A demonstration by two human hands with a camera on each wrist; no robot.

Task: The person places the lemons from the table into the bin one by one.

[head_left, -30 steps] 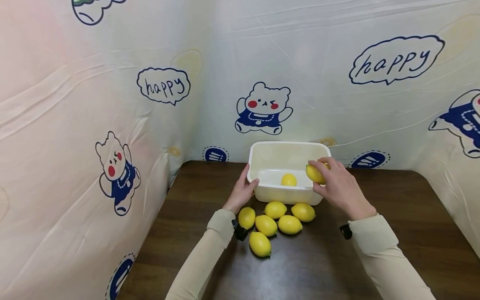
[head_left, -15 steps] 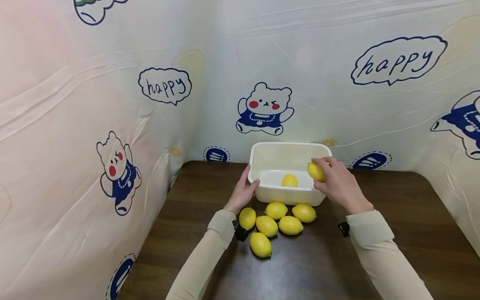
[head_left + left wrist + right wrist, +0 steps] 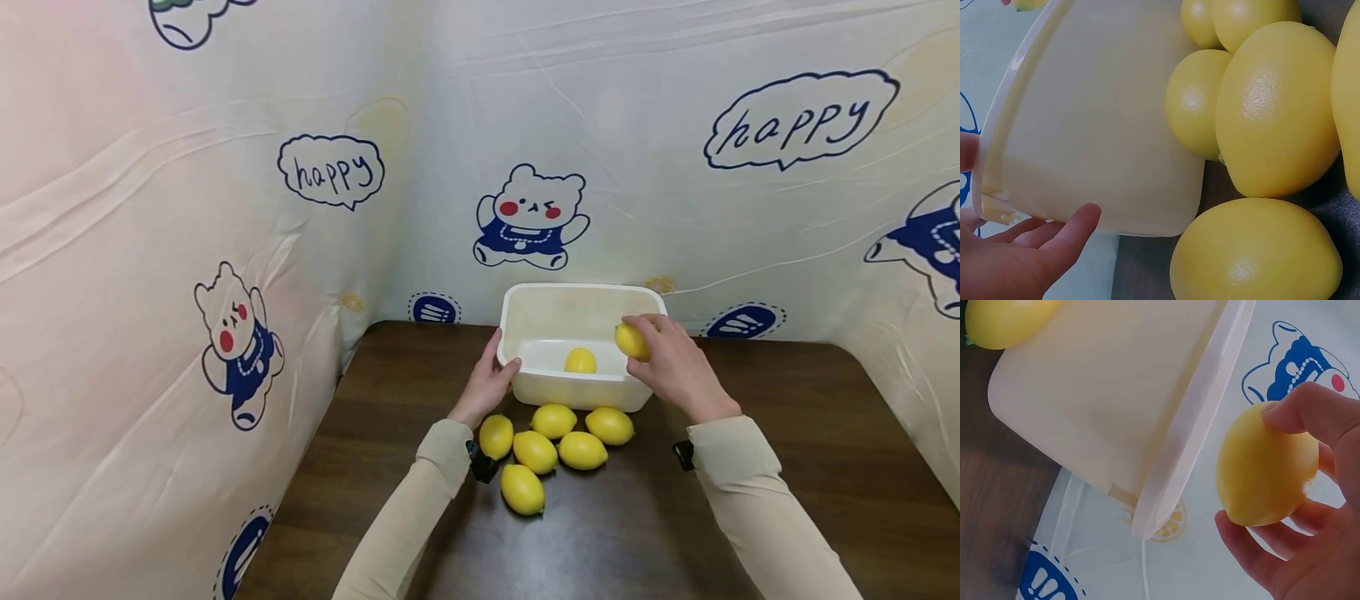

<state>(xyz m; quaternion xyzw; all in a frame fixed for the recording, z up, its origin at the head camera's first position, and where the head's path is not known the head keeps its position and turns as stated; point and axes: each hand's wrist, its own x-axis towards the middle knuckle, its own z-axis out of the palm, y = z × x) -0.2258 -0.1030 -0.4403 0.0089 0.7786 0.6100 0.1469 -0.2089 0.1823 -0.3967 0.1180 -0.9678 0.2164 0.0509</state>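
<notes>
A white plastic bin [image 3: 555, 390] stands toward the back of the table, with one lemon [image 3: 581, 361] lying inside. My left hand [image 3: 483, 387] holds the bin's left end, thumb at the rim and fingers along the side; the left wrist view shows these fingers [image 3: 1066, 244] against the wall. At the opposite end, my right hand [image 3: 684, 367] pinches a second lemon [image 3: 632, 341] over the bin's right part. In the right wrist view, thumb and fingertips surround that lemon [image 3: 1266, 465], close to the bin's rim [image 3: 1191, 425].
Several lemons [image 3: 536, 452] lie grouped on the dark wooden table [image 3: 637, 533], just in front of the bin; the nearest one [image 3: 522, 489] sits apart toward the front. A printed cloth curtain [image 3: 420, 208] rises behind the bin and along both sides.
My right wrist has shifted slightly left, and the pinched lemon has turned a little over the bin. The left hand, the bin and the lemons on the table stay put.
</notes>
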